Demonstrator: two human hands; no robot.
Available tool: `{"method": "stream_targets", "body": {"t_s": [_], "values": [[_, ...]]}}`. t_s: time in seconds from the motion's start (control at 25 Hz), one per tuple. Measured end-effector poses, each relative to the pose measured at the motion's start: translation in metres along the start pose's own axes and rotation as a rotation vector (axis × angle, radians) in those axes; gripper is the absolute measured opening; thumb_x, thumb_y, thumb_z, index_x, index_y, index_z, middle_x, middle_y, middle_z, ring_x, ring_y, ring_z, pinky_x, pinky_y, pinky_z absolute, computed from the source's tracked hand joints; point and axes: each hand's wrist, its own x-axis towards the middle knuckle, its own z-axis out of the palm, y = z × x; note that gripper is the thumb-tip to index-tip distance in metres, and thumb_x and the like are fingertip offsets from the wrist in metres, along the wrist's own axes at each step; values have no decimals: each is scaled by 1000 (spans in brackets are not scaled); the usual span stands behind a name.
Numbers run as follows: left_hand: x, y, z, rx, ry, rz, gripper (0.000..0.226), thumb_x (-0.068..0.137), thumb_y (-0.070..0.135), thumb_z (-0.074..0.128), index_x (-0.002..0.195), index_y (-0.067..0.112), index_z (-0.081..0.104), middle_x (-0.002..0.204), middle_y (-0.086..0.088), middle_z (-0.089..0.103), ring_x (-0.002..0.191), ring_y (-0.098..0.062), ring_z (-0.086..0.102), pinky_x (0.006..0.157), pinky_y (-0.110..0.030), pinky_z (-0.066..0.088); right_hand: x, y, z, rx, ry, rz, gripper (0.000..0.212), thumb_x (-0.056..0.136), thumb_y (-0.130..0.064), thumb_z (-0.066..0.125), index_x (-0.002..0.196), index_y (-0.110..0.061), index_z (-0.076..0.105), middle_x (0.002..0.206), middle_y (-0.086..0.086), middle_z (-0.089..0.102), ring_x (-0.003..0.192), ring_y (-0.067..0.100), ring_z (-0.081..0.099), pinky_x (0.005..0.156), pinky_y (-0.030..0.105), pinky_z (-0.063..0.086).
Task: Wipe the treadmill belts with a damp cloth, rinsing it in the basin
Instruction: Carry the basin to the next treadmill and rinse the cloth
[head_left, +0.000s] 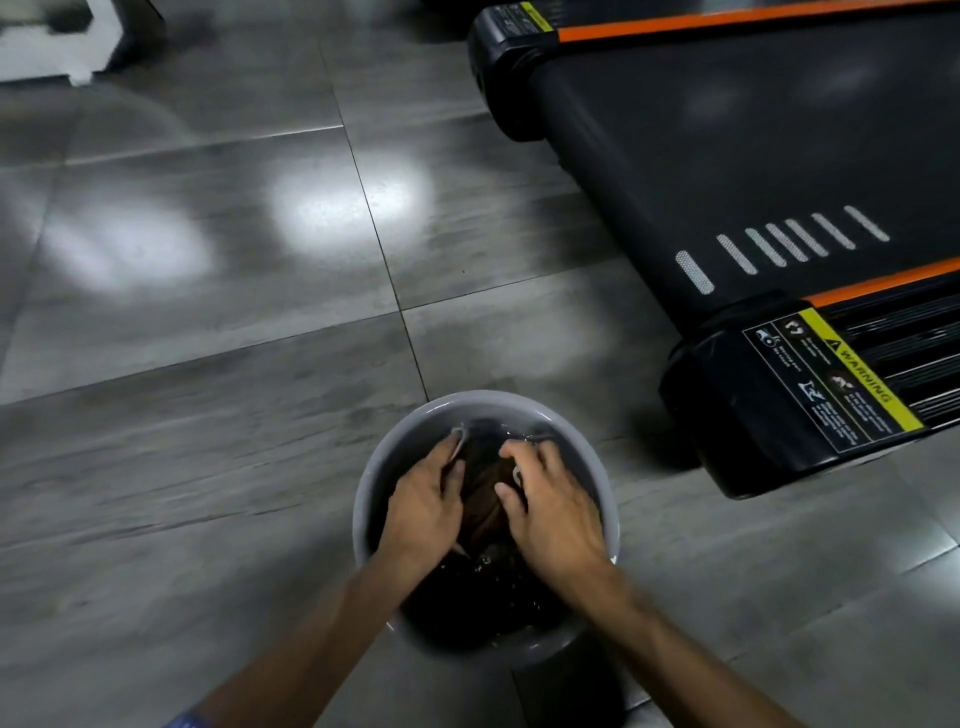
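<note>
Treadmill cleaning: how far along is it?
Done: cannot tell; the treadmill belt shows no clear wipe marks. In hand: left hand and right hand grip the cloth in the water-filled basin. Left: wringing, then wiping.

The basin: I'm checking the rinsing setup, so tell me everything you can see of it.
The basin is a round, light grey tub, plastic by its look, standing upright on the grey tiled floor just short of the treadmill's rear end, apart from it. It holds dark water with small splashes. A brownish cloth sits in the water. The left hand and right hand both reach inside and grip the cloth. Its near rim is partly hidden by the forearms.
</note>
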Motion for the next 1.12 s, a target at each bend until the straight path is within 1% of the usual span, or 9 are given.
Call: {"method": "stream_targets", "body": {"t_s": [0.12, 0.2, 0.32, 0.4, 0.48, 0.6, 0.8, 1.0, 1.12], "values": [[1, -9, -2, 443, -221, 77, 76, 91, 9, 46, 154, 36, 14, 149, -14, 33, 123, -35, 49, 109, -40, 36, -3, 12, 12, -349, -188, -130, 53, 85, -56, 56, 132, -33, 44, 141, 2, 34, 120, 30, 42, 96, 45, 39], [-1, -11, 1, 614, -352, 129, 89, 85, 8, 47, 154, 40, 1, 158, -9, 15, 133, -38, 35, 111, -45, 35, -6, 18, 21, -564, -256, -240, 67, 75, -50, 69, 135, -33, 45, 144, 7, 36, 122, 37, 43, 96, 52, 38], [-1, -15, 4, 651, -414, 145, 70, 84, 11, 48, 149, 33, 33, 150, -2, 39, 129, -31, 44, 110, -38, 36, -6, 19, 36, -655, -417, -121, 69, 88, -25, 60, 147, -34, 26, 145, 11, 28, 126, 41, 37, 101, 58, 33], [2, -19, 7, 304, -326, -148, 51, 80, 17, 51, 129, 30, 61, 127, -3, 64, 117, -26, 58, 107, -35, 41, 4, 20, 42, -457, -459, 15, 66, 90, -11, 50, 147, -37, 29, 145, 12, 32, 127, 41, 41, 105, 55, 36], [4, -13, 8, -217, -235, -537, 40, 76, 40, 56, 109, 24, 73, 101, -3, 75, 99, -25, 69, 99, -40, 49, 13, 16, 37, 34, -417, 202, 63, 83, -6, 44, 136, -39, 47, 137, 8, 53, 120, 30, 54, 107, 42, 43], [3, 5, 4, -710, -250, -830, 58, 84, 67, 54, 106, 18, 74, 98, -9, 75, 93, -27, 71, 87, -39, 55, 15, -1, 18, 540, -262, 381, 45, 76, -12, 45, 104, -38, 68, 75, 0, 72, 66, 12, 67, 81, 40, 57], [-3, 19, 4, -1091, -277, -839, 42, 99, 36, 38, 80, 11, 66, 66, -4, 69, 60, -14, 68, 55, -23, 54, -11, -58, -5, 540, 13, 88, 33, 70, -29, 51, 98, -36, 65, 104, -18, 63, 99, -1, 57, 93, 25, 46], [-8, 31, 7, -1291, -73, -721, 39, 103, 21, 30, 92, 9, 65, 76, -7, 72, 65, -17, 71, 62, -26, 59, -7, -56, 8, 467, -5, 41, 57, 85, -52, 63, 135, -42, 39, 132, -16, 41, 121, 4, 44, 102, 27, 37], [-6, 35, 8, -1234, -44, -683, 33, 102, 17, 36, 96, 9, 67, 88, -11, 70, 71, -19, 71, 69, -29, 58, 0, -44, 19, 441, 23, 23, 42, 94, -49, 54, 134, -38, 45, 132, -11, 44, 120, 7, 46, 103, 29, 39]]}}
